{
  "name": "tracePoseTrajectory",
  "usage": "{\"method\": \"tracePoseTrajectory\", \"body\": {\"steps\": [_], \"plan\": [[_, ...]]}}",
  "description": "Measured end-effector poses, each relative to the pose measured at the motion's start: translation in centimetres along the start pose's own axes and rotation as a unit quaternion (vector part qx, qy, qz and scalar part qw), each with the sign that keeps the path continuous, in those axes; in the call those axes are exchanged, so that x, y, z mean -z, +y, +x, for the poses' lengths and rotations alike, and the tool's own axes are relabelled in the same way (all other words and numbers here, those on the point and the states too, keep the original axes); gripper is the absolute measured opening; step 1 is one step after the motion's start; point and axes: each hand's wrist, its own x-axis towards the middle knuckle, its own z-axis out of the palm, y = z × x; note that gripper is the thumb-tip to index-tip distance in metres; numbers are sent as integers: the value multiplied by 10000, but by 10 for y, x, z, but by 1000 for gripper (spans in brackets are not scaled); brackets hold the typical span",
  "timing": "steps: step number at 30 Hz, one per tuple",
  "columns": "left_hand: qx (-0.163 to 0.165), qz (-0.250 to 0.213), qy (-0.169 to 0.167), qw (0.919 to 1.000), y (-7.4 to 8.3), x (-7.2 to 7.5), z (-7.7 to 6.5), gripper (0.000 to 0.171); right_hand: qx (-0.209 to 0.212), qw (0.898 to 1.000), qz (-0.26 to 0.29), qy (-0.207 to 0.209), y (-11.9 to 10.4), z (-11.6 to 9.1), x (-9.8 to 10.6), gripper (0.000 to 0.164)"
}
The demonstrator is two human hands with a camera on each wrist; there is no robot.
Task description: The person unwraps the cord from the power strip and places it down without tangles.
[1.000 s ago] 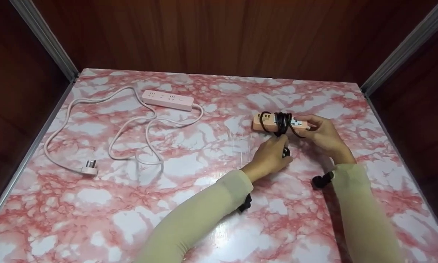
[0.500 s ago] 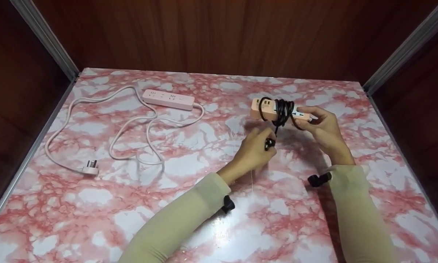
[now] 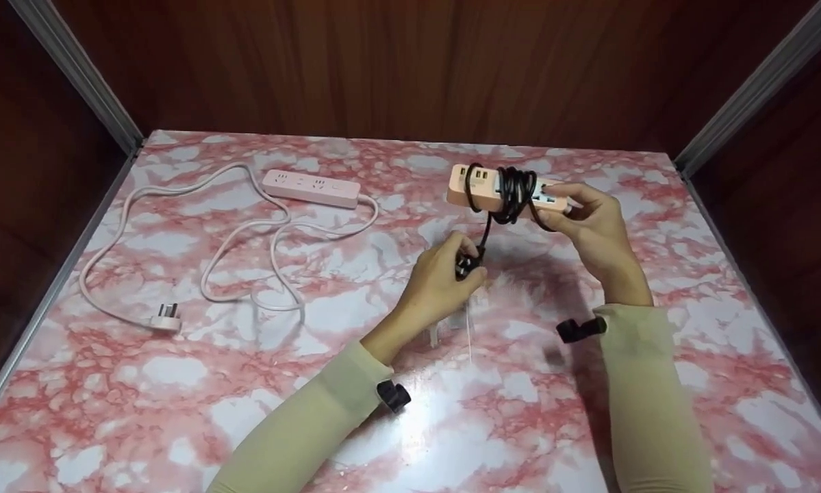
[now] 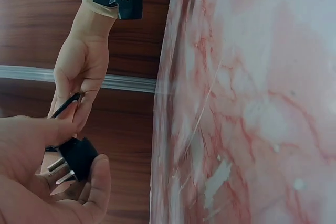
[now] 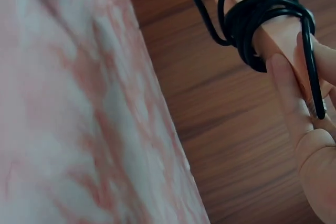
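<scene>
An orange power strip (image 3: 478, 195) with a black cord (image 3: 516, 195) wound round its middle is held up over the table. My right hand (image 3: 595, 233) grips its right end between thumb and fingers; the right wrist view shows the coils (image 5: 268, 19) close ahead of the fingertips. My left hand (image 3: 441, 277) pinches the black plug (image 4: 79, 158) at the cord's end, its metal pins showing in the left wrist view. A short stretch of cord runs up from the plug to the coils.
On the left of the table lies a pink power strip (image 3: 311, 190), its pale cord (image 3: 126, 212) spread in loose loops and ending in a plug (image 3: 166, 319) with pins upward. Dark wood panels (image 3: 410, 68) stand round the marbled table (image 3: 177, 404).
The orange power strip has risen off the table and shifted left in my right hand. My left hand has drawn the plug left, away from the coils, and more cord shows between them.
</scene>
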Motion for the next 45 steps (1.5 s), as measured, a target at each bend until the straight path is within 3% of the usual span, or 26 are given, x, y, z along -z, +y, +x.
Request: {"method": "tracePoseTrajectory", "body": {"steps": [10,19,45], "plan": [[218,-254,243,9991,-8,13,-5,24,209,9995,216,-116,-4,1,-13,36],[341,-327,51,9989,-14,18,-7,33,377,9988,257,-194,-8,-3,-14,36],[350,-412,416,9977,-21,35,-7,14,367,9978,494,-228,-7,-3,-18,34]]}}
